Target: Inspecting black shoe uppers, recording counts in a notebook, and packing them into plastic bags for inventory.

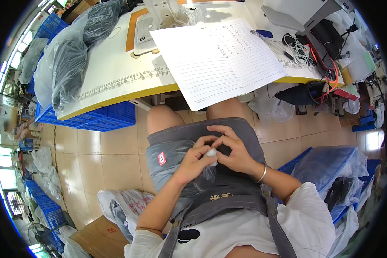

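Observation:
Over my lap, my left hand point(192, 160) and my right hand point(230, 149) meet, fingers curled together around a small white wad point(211, 153) pinched between them. Below the hands lies a clear plastic bag with a dark grey garment point(170, 161) inside, resting on my thighs and grey apron. A small red and white label shows on the bag's left side. My right wrist wears a thin metal bangle point(262, 173).
A yellow-edged sewing table point(112, 81) stands ahead with an open lined notebook point(219, 58) overhanging its edge, a machine base, cables and pens. Bagged dark garments point(69, 60) lie at left. Blue crates point(103, 118) sit under the table and at right; a cardboard box point(101, 238) at lower left.

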The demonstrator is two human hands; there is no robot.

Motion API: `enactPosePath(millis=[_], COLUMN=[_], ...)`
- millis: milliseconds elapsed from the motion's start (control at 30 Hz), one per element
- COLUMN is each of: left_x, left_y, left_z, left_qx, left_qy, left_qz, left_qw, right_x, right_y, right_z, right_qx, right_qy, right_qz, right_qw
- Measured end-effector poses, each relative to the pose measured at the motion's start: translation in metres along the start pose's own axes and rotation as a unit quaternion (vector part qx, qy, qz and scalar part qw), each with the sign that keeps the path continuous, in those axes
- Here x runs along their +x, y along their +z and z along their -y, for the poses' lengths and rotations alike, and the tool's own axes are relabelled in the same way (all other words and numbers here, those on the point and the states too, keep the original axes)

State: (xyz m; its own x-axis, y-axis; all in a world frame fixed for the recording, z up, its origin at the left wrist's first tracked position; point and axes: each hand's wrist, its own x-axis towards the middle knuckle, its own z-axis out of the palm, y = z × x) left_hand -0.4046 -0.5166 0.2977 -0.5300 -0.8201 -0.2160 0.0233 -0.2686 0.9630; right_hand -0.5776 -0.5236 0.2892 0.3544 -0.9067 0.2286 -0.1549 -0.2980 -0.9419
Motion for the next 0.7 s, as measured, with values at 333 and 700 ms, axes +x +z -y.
enactPosePath(millis=[333,700], left_x=[-0.009,-0.027], left_y=[-0.006,0.003], left_z=[-0.007,-0.023], left_qx=[0.1,0.325], left_qy=[0.097,0.121], left_qz=[-0.066,-0.123], left_qw=[0.988,0.93], right_x=[-0.005,0.0], right_y=[-0.006,-0.024], right_z=[-0.01,0.032], right_qx=[-0.116,-0.001], right_qy=[-0.201,-0.004], right_qz=[-0.029,-0.03], right_qw=[0.972,1.0])
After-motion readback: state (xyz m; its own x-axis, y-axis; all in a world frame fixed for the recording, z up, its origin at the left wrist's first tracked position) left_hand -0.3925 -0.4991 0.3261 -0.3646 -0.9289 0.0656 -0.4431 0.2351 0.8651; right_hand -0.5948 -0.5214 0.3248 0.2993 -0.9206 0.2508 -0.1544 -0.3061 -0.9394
